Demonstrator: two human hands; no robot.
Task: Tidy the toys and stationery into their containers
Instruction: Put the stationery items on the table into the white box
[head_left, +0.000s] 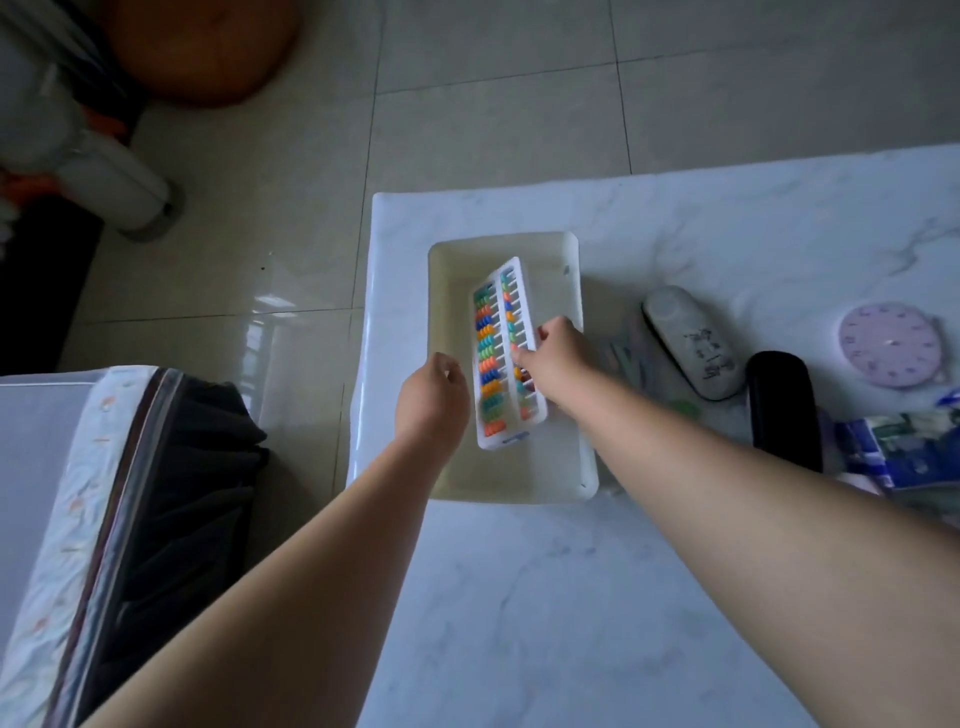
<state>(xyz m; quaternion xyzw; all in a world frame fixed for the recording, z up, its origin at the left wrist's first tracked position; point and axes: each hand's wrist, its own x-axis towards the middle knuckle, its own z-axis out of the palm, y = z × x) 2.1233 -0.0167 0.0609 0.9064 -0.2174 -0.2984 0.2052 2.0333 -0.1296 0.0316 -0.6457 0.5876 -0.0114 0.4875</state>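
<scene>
Both hands' fingers curled (arms outstretched)

Head view, steeply down, close over table (571, 597)

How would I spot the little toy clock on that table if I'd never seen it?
Start at the white marble table and go to its far right edge, past the white tub and the two oblong cases. The toy clock lies flat there: the only round thing, pale lilac, with numbers round its face.

Dark print on the grey case (696, 347) is too blurred to read
</scene>
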